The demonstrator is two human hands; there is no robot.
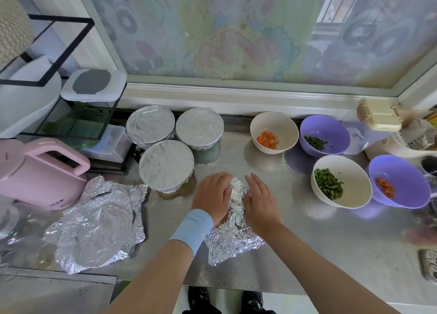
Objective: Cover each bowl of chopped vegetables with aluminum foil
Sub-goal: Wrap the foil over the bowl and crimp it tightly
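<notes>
Both hands are on the job at the front middle of the desk (307,242): left grip (211,193) and right grip (261,202) are palm-down on either side of a foil sheet (236,233), fingers laid fairly flat and pressing it, not pinching. The foil humps up between them, so my read is there's a bowl under it, but it's fully hidden. Pressing from both sides makes sense, since it moulds the foil to the rim. The loose skirt trails toward the person and isn't tucked. Three foil-covered bowls (166,164) are clustered at back left, just beside each other, likely a "done" pile kept out of the way. Four open bowls wait on the right: a white carrot bowl (283,124), purple greens bowl (331,134), white greens bowl (350,183) and purple carrot bowl (406,179). So it's a left/right sort, roughly half through. The spare foil stack (94,221) lies at front left, within the left grip's reach. Blue wristband (192,228) on the left wrist. Writing: small dark print low on the pink kettle (40,172), too small to read. There's printed paper at far right, also illegible. No brand I can make out.
</notes>
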